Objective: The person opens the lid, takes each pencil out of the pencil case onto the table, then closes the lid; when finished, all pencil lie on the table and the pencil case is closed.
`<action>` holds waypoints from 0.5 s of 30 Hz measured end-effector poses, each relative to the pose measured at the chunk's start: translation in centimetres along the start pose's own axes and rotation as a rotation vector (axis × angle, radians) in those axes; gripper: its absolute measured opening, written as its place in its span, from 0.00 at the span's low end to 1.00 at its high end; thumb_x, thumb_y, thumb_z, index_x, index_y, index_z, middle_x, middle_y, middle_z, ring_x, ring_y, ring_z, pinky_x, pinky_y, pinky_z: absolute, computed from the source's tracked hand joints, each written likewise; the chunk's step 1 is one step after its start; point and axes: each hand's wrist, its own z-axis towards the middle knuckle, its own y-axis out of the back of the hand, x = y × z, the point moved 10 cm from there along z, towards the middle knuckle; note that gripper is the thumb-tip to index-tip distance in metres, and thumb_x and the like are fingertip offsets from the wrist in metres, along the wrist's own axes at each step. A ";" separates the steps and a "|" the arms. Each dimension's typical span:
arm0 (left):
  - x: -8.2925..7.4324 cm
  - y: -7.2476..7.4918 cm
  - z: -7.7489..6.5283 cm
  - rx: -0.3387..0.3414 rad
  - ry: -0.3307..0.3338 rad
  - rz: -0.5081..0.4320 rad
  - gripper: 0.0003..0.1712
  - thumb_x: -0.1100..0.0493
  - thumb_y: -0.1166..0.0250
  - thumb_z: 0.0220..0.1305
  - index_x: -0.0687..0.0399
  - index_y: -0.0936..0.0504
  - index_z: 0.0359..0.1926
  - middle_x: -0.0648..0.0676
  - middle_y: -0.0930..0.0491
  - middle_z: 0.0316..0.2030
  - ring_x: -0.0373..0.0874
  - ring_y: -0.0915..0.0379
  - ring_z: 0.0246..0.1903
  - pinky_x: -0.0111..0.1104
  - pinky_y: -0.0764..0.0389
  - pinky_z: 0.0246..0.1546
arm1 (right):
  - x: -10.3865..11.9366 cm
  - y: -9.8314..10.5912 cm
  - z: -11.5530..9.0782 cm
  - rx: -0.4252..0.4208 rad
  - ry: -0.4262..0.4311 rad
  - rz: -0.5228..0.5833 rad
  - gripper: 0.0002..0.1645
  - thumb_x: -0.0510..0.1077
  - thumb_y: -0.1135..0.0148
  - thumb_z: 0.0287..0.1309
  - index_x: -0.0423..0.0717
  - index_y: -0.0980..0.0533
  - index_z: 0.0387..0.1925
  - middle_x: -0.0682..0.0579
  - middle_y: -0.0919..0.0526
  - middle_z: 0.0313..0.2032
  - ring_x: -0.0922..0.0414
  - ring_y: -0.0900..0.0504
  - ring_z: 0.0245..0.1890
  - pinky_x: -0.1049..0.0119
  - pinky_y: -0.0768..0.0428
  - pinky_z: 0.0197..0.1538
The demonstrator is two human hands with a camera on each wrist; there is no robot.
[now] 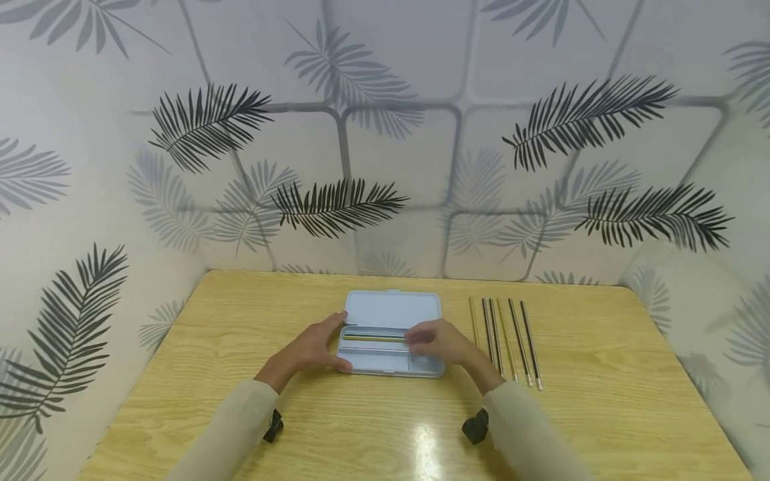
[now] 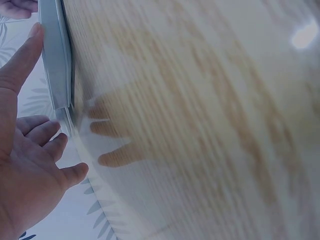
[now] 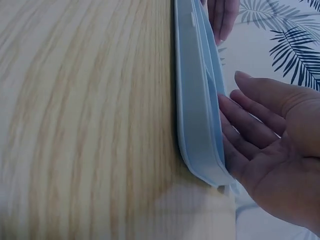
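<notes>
A light blue pencil case (image 1: 375, 361) lies on the table with its lid (image 1: 392, 308) folded back. In its long rear compartment rest a yellow pencil (image 1: 367, 338) and a darker one beside it. My left hand (image 1: 314, 344) spans the case's left end, thumb at the front corner and fingers by the hinge side; in the left wrist view the thumb lies along the case wall and the other fingers spread loosely. My right hand (image 1: 442, 339) is over the right end, its slightly bent fingers (image 3: 245, 120) reaching inside the case, thumb held apart. The right fingertips are hidden by the case wall.
To the right of the case, several pencils (image 1: 525, 341) lie side by side, some dark, some gold-coloured. The wooden table (image 1: 601, 401) meets a leaf-patterned wall (image 1: 397, 160) at the back. Dark wrist devices (image 1: 476, 426) sit under both sleeves.
</notes>
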 end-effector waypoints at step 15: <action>-0.1 0.0 0.0 -0.001 -0.005 -0.008 0.67 0.38 0.23 0.37 0.56 0.48 0.73 0.58 0.47 0.73 0.55 0.54 0.73 0.48 0.45 0.72 | 0.0 -1.6 1.3 -0.057 -0.098 -0.047 0.11 0.33 0.34 0.51 0.40 0.17 0.39 0.47 0.12 0.36 0.54 0.15 0.40 0.59 0.18 0.49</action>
